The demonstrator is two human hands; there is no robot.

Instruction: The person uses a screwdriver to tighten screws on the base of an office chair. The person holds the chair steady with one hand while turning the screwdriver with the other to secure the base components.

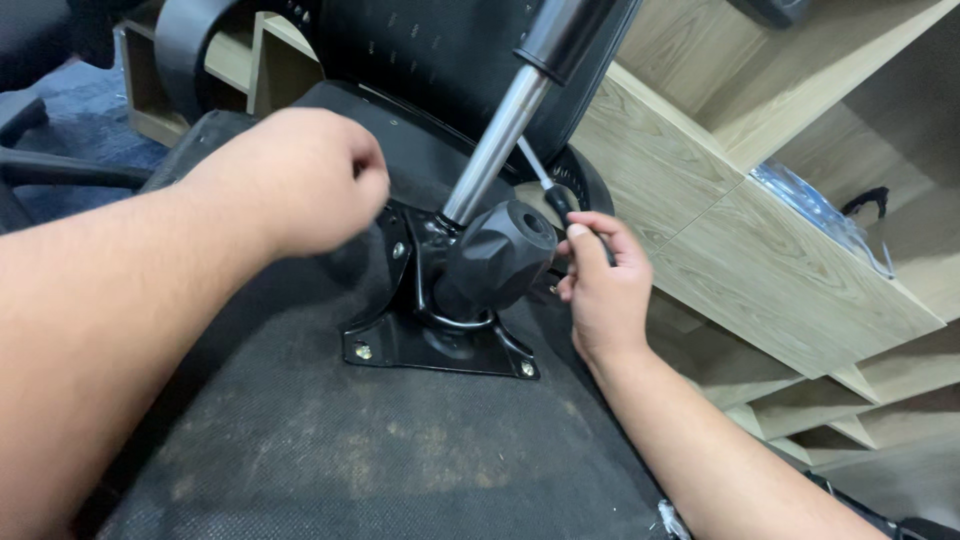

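An office chair lies overturned, its black fabric seat underside (330,440) facing me. A black metal mechanism plate (440,345) is screwed to it, with a round black tension knob (500,255) and a chrome gas cylinder (497,140) rising from it. My right hand (603,290) is shut on a thin screwdriver (548,190) with a black handle, just right of the knob. My left hand (305,180) is closed in a loose fist above the seat, left of the mechanism, holding nothing that I can see.
Light wooden shelf panels (760,230) run along the right side. A clear plastic bag (820,210) lies on one shelf. The black chair back (420,50) and an armrest (185,50) sit behind the mechanism. Blue carpet (70,110) shows at the far left.
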